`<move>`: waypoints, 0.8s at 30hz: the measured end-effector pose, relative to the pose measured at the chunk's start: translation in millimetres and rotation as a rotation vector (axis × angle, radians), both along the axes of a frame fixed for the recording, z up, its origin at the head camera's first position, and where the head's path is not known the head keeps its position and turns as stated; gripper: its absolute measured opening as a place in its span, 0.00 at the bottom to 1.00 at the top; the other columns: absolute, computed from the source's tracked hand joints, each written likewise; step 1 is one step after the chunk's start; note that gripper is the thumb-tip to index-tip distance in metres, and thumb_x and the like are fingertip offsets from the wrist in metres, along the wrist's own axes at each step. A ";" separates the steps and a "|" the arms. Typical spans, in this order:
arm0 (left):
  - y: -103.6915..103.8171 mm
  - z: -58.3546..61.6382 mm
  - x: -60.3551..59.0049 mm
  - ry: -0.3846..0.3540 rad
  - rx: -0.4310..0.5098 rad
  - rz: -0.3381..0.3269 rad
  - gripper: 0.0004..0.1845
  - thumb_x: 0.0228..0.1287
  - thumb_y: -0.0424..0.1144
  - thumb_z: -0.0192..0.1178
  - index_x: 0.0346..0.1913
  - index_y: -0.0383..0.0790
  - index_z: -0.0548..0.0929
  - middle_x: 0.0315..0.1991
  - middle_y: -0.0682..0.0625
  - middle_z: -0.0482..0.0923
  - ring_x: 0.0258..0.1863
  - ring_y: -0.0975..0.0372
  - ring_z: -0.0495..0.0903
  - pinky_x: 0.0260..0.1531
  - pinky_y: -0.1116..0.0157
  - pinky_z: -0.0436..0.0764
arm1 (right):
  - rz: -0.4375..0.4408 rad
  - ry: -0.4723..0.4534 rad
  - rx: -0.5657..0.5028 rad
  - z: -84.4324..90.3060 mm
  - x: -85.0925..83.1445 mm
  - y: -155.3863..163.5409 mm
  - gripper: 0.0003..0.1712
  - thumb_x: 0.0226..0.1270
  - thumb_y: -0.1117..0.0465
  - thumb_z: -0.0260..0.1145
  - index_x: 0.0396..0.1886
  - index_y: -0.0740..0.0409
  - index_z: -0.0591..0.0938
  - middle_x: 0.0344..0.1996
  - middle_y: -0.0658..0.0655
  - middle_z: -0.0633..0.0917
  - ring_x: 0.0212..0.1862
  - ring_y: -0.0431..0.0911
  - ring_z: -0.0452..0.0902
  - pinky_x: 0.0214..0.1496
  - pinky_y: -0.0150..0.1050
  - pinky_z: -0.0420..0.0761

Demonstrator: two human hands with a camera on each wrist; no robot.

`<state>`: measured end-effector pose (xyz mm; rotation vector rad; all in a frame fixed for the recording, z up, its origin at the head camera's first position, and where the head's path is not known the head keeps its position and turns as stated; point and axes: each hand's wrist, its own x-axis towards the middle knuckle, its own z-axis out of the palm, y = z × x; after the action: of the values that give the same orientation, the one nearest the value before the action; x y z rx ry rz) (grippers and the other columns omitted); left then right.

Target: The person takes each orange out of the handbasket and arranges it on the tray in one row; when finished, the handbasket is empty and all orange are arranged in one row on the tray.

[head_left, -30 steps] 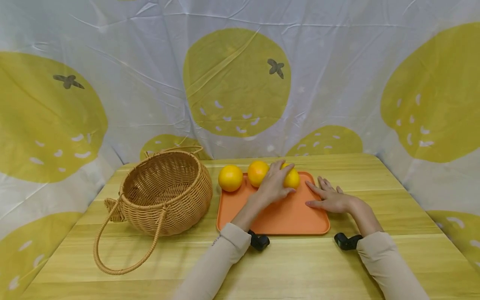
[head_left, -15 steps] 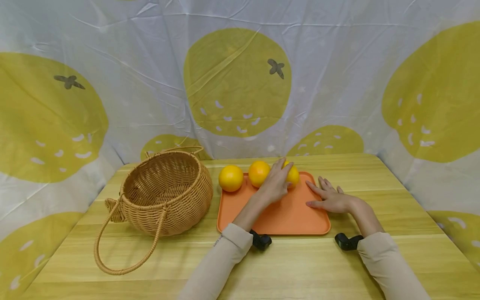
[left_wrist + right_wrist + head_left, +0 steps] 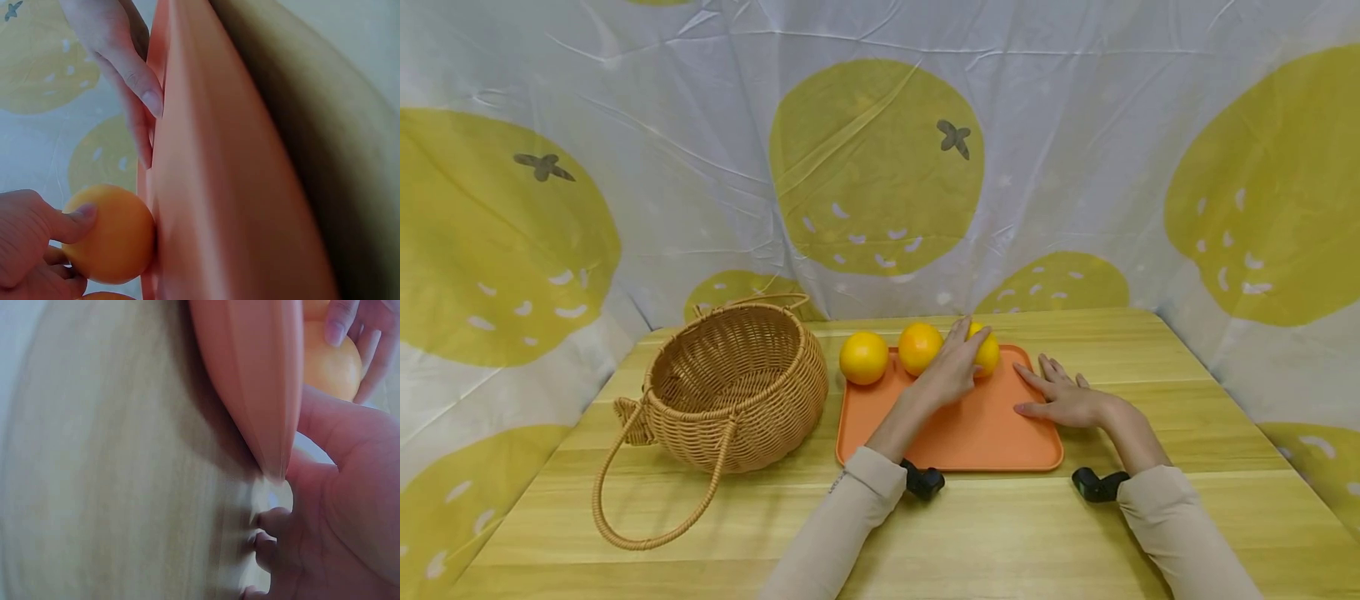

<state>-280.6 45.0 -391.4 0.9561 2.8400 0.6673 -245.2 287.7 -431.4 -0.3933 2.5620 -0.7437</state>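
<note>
Three oranges line the far side of an orange-coloured tray (image 3: 970,437). My left hand (image 3: 946,375) grips the rightmost orange (image 3: 989,357). In the left wrist view, the thumb presses on that orange (image 3: 119,240) and the fingers curl beneath it, with the tray close beside it. To its left sit the middle orange (image 3: 917,348) and the left orange (image 3: 863,358), neither of them held. My right hand (image 3: 1063,402) rests at the tray's right edge, fingers spread. In the right wrist view, thumb and forefinger of this hand (image 3: 356,469) touch the tray rim, while other fingers reach the table.
A round wicker basket (image 3: 782,437) stands left of the tray, its front handle (image 3: 647,546) drooping onto the wooden table (image 3: 1000,533). Black wrist devices (image 3: 925,483) are worn at both cuffs. A fruit-patterned cloth (image 3: 1060,167) hangs behind and at both sides.
The left thumb has drawn in from in front of the rightmost orange and now presses against it. The right hand, tray and basket keep their places.
</note>
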 end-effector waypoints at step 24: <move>-30.2 22.4 11.0 -0.027 0.077 0.004 0.35 0.77 0.43 0.59 0.81 0.39 0.61 0.85 0.38 0.42 0.85 0.46 0.43 0.80 0.48 0.57 | -0.018 0.011 -0.013 7.4 2.8 -2.0 0.65 0.66 0.21 0.55 0.86 0.55 0.45 0.81 0.74 0.31 0.81 0.72 0.22 0.72 0.77 0.24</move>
<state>-269.6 14.8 -369.0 0.9447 2.8127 0.7884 -242.3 285.7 -424.0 -0.3796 2.5752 -0.7674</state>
